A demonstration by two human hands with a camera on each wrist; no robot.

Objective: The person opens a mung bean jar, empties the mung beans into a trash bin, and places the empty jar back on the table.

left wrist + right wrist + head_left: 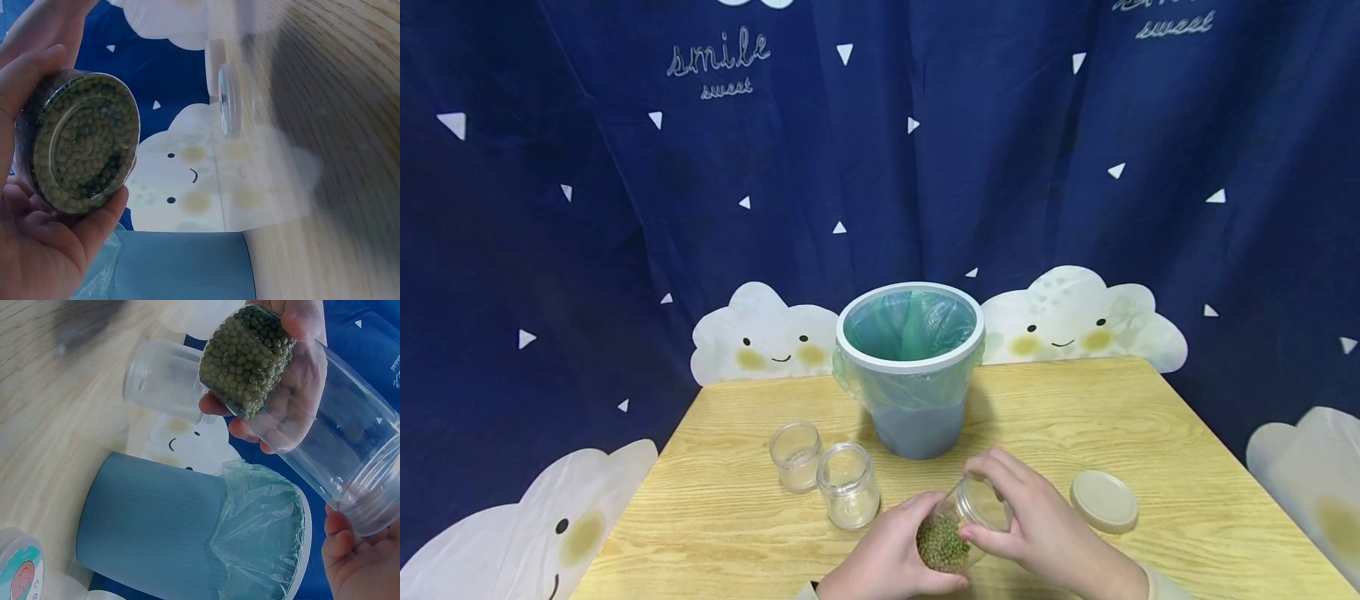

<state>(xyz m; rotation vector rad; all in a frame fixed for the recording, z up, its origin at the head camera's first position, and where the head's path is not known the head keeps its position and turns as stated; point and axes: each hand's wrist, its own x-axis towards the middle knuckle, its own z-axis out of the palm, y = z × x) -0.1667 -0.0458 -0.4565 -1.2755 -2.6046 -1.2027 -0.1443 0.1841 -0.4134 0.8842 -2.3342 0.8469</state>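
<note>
A clear jar [953, 527] with green mung beans [943, 546] in its base is held tilted above the table. My left hand [887, 550] grips its lower end; in the left wrist view, fingers and thumb wrap the jar's bean-filled bottom [87, 144]. At the mouth end, my right hand [1045, 525] holds the jar between thumb and fingers. The right wrist view shows the beans [247, 359] gathered at the base, with clear wall [350, 431] towards the mouth.
Left of the hands stand two clear jars without lids [850, 500] [796, 467]. Behind is a blue-grey bin [921, 429] lined with a green bag [880, 383]. A beige lid [1105, 500] lies to the right on the wooden table [700, 533]. A blue curtain [880, 167] hangs behind.
</note>
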